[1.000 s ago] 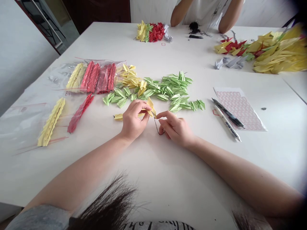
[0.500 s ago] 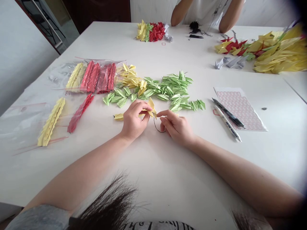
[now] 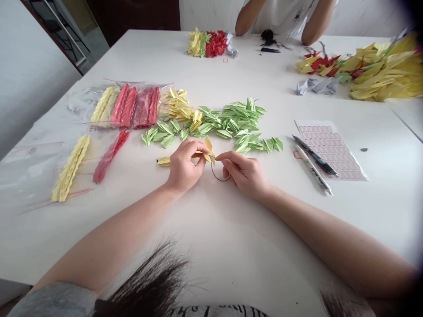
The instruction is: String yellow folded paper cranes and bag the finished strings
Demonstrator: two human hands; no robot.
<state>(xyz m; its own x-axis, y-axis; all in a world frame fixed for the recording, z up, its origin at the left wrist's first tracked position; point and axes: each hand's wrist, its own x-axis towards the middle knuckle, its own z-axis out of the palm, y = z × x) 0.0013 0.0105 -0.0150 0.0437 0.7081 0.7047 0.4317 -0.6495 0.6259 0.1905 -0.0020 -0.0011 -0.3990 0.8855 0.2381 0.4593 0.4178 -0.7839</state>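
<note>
My left hand [image 3: 185,165] pinches a folded yellow paper piece [image 3: 208,144] near the middle of the table. More yellow folded paper [image 3: 164,161] pokes out on the far side of that hand, to the left. A dark thread [image 3: 216,176] curves down from the yellow piece to my right hand [image 3: 246,172], whose fingers are closed on it. The right index fingertip points at the yellow piece, at or very near its edge. Just beyond both hands lie strings of green folded paper [image 3: 228,121] and a yellow bunch [image 3: 180,105].
Plastic bags with red strips [image 3: 124,105] and a loose yellow strip [image 3: 71,169] lie left. At right are a sticker sheet [image 3: 330,152], a black pen [image 3: 313,155] and a white pen [image 3: 315,171]. Across the table, a person's forearms [image 3: 317,24] rest near black thread [image 3: 268,37].
My right hand has shifted slightly, its fingers drawn closer together, and the thread loop has moved a little. My left hand keeps its hold on the yellow piece.
</note>
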